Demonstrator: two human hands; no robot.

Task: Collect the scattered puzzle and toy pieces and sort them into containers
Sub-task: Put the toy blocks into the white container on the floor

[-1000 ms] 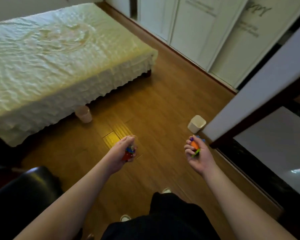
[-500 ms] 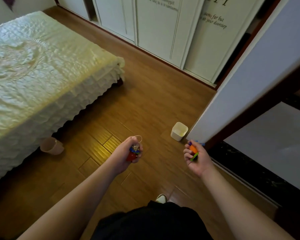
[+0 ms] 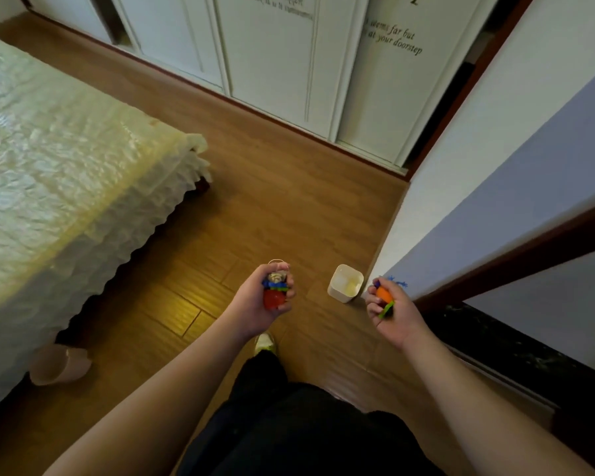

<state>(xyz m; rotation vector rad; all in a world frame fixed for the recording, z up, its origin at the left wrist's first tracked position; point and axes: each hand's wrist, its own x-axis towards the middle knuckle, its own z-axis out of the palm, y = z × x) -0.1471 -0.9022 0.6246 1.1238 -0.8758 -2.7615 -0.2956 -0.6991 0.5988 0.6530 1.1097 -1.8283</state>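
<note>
L hand [image 3: 267, 300] grips red/blue toy pcs [image 3: 274, 293] left of white cup [image 3: 345, 282] | R hand [image 3: 390, 309] grips orange/green pcs [image 3: 384, 298] right of it | cup now nearer than 1 s ago — I'm closing in; drop-off likely next

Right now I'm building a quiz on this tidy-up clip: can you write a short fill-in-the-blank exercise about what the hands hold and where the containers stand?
1. The left hand grips a handful of toy pieces, the biggest one coloured ____.
2. The white container stands on the wooden ____.
3. The pink container stands at the edge of the ____.
4. The right hand holds a piece coloured ____ beside a green one.

Missing words: red; floor; bed; orange
</note>
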